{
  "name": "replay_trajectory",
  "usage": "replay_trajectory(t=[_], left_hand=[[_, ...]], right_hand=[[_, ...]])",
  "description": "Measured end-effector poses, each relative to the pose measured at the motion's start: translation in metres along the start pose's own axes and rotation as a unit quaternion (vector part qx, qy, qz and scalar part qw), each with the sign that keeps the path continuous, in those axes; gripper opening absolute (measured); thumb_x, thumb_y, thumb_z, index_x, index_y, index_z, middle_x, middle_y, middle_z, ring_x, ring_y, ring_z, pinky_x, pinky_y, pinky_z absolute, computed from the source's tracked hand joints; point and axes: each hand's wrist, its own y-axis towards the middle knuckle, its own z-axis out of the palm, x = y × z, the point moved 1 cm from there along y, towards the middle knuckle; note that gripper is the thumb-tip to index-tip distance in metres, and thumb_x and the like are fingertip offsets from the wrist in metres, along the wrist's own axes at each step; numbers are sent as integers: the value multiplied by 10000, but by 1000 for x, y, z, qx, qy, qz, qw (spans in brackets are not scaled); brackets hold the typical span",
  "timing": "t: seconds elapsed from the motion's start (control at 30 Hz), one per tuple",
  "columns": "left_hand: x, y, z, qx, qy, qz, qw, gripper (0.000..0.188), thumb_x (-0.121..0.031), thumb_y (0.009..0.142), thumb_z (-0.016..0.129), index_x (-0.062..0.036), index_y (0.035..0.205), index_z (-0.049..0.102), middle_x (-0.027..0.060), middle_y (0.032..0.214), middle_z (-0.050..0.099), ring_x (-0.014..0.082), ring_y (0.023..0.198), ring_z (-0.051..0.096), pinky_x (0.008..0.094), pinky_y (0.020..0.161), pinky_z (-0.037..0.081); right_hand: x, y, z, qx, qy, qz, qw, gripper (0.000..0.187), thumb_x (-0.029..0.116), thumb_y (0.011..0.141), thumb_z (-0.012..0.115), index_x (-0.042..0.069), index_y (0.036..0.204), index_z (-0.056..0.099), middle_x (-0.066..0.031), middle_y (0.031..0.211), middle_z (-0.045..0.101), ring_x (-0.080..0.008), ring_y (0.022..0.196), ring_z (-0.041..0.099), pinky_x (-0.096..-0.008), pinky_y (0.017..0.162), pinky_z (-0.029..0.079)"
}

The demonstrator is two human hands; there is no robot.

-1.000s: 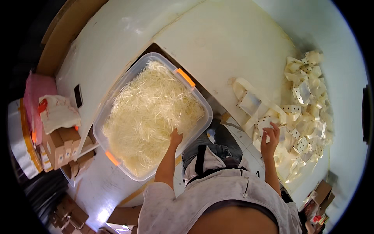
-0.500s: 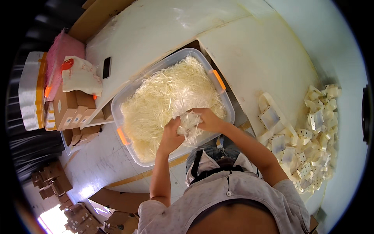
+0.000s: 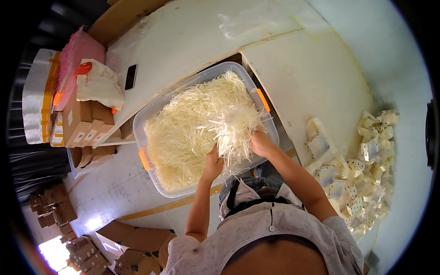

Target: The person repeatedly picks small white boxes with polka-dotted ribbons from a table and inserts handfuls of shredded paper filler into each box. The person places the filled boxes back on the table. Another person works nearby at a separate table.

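A clump of cream shredded paper [image 3: 238, 130] is held between my two hands above the near right part of a clear plastic bin [image 3: 167, 189]. My left hand [image 3: 213, 163] grips the clump's lower left side, its fingers partly hidden by the strands. On the right side, my right hand [image 3: 262, 143] is closed on the same clump. More cream shredded paper [image 3: 183, 123] fills the bin in a loose heap. The bin has orange latches, one of them an orange latch [image 3: 263, 100] at the right.
A white table [image 3: 311, 78] borders the bin. Small dotted boxes with cream ribbon [image 3: 355, 183] pile at its right. Left lie a phone [image 3: 131, 77], a cloth bag [image 3: 98, 85], brown cartons [image 3: 79, 121] and a pink bag [image 3: 82, 48]. More cardboard boxes [image 3: 142, 238] stand on the floor.
The clump in my hands has spread out larger and looser and hides more of my fingers. My hands have moved slightly right and farther apart. The whole view has shifted a little.
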Motion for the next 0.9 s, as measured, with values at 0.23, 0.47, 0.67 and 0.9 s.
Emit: replay_trajectory(t=[0.23, 0.47, 0.67, 0.9], left_hand=[[35, -14, -16, 70, 30, -30, 997, 505, 91, 633, 435, 27, 1134, 409, 254, 854, 537, 423, 833, 512, 333, 701, 430], [27, -18, -17, 74, 171, -64, 980, 425, 48, 672, 490, 36, 1092, 423, 240, 834, 543, 409, 815, 523, 377, 673, 441], [110, -38, -30, 2, 438, -291, 851, 541, -208, 748, 584, -1, 1196, 362, 242, 1138, 446, 374, 1021, 460, 400, 839, 383], [0, -15, 75, 237, -146, -78, 957, 671, -338, 762, 590, 17, 1253, 302, 178, 1273, 350, 267, 1171, 343, 363, 978, 265]], right_hand=[[24, -19, 8, -41, 14, -22, 999, 275, 199, 862, 483, 115, 1122, 447, -27, 1030, 515, -176, 914, 518, -315, 749, 449], [56, -30, 20, 87, 153, -97, 980, 322, 151, 814, 548, 75, 1115, 462, -54, 929, 561, -185, 803, 580, -348, 714, 496], [91, -31, 23, 64, 132, -210, 967, 312, 220, 801, 543, 23, 1041, 514, -110, 948, 585, -240, 833, 591, -393, 723, 507], [58, -28, 36, 79, 249, -145, 954, 281, 170, 791, 562, 62, 1045, 507, -77, 954, 566, -200, 832, 570, -346, 695, 497]])
